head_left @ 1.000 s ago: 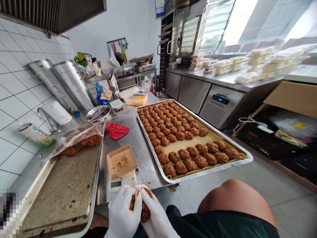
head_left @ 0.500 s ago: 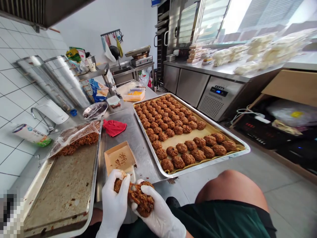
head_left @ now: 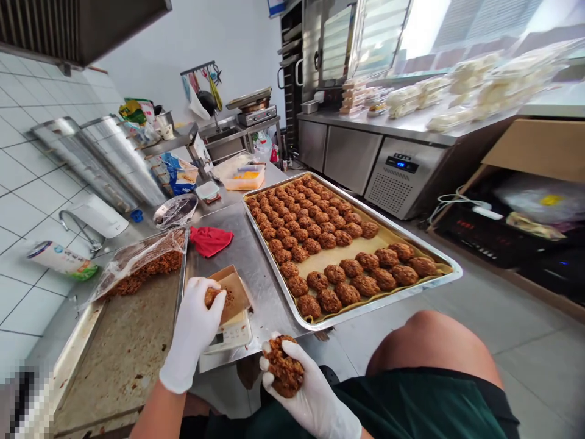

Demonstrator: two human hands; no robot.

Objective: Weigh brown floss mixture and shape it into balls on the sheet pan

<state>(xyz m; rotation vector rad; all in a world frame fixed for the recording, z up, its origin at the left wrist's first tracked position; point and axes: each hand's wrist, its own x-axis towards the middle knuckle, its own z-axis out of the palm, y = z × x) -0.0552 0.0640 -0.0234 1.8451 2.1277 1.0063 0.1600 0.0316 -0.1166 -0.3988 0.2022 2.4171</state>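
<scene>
My left hand (head_left: 196, 320), in a white glove, pinches a small ball of brown shredded mixture (head_left: 211, 297) just over the open cardboard box (head_left: 236, 291). That box rests on a white kitchen scale (head_left: 236, 336), partly hidden by my fingers. Lower and to the right, my gloved right hand (head_left: 315, 390) is closed around a larger lump of the same mixture (head_left: 287, 369), held above my lap. Rows of brown balls (head_left: 311, 228) fill much of a paper-lined metal tray (head_left: 397, 306) on the right. A bare strip of lining shows between two groups of rows.
At left lies a stained metal tray (head_left: 123, 353), loose mixture (head_left: 150, 268) under plastic film at its far end. A red cloth (head_left: 211, 241) lies beyond the box. Farther back are a film-covered bowl (head_left: 176, 210) and a plastic tub (head_left: 244, 178). My knee (head_left: 429, 341) is near the tray corner.
My hands have come apart, pulling the mixture into two pieces. The left moved up and left to the box with the smaller piece; the right keeps the larger lump, slightly farther right.
</scene>
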